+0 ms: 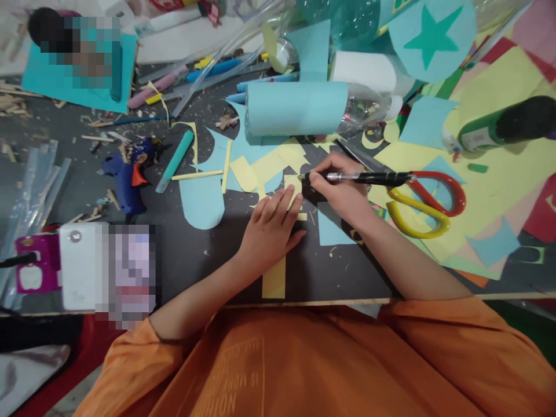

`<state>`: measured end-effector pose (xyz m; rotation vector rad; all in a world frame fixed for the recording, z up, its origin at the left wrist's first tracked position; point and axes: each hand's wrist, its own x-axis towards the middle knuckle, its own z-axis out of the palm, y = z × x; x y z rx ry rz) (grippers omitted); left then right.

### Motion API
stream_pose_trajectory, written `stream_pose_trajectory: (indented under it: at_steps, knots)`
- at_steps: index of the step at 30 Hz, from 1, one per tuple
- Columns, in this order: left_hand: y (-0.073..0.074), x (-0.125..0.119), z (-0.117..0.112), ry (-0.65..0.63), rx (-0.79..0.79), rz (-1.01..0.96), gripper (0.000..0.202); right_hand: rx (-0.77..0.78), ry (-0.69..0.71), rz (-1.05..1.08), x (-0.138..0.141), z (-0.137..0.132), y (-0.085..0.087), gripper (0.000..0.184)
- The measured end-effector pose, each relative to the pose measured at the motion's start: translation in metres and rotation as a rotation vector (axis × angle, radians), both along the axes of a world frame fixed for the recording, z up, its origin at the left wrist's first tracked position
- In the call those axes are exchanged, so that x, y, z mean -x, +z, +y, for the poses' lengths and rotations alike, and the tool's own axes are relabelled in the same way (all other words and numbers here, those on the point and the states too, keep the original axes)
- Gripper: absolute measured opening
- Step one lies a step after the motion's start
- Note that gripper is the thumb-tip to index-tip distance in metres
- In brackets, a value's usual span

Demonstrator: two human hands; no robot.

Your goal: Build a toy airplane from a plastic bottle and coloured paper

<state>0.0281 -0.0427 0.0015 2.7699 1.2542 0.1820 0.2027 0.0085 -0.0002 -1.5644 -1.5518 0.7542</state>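
Observation:
In the head view, my right hand [341, 194] grips a black and clear pen [369, 177], its tip touching a small pale yellow paper piece [293, 180]. My left hand [271, 229] lies flat with fingers stretched out, their tips on that same piece. Under the left palm a yellow paper strip [273, 281] runs toward the table edge. Beside my right wrist lies a light blue paper square [332, 226]. Scissors with red and yellow handles [419, 223] rest to the right, their blades partly behind my right hand and the pen.
A bottle wrapped in light blue paper [297, 109] lies beyond my hands. On the left are a blue glue gun [125, 179], a white power bank [82, 263] and clear glue sticks [37, 191]. A dark-capped green bottle [486, 132] lies on yellow paper [469, 243] at right.

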Motion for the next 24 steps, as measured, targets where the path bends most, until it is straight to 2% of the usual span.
stream_pose_trajectory:
  at_steps: [4, 8, 15, 20, 24]
  knots:
    - [0.0004, 0.0, 0.0001, -0.008, -0.039, 0.008, 0.052, 0.01, 0.022, -0.017, -0.0008, 0.0002, 0.0013, 0.018]
    - [0.0006, 0.0004, 0.0, -0.01, -0.018, 0.0, 0.051, 0.026, 0.012, 0.009, -0.002, 0.0004, 0.0019, 0.021]
    - [0.0004, -0.0001, -0.0001, -0.004, 0.001, -0.007, 0.052, 0.043, 0.034, 0.008, -0.0009, 0.0014, 0.0021, 0.016]
    - [0.0005, 0.0001, -0.0002, -0.007, -0.009, -0.005, 0.052, 0.08, 0.019, 0.019, -0.0009, 0.0013, 0.005, 0.023]
    - [0.0007, 0.0003, 0.0001, -0.008, 0.007, -0.011, 0.052, 0.072, 0.008, 0.015, -0.0018, 0.0012, 0.004, 0.021]
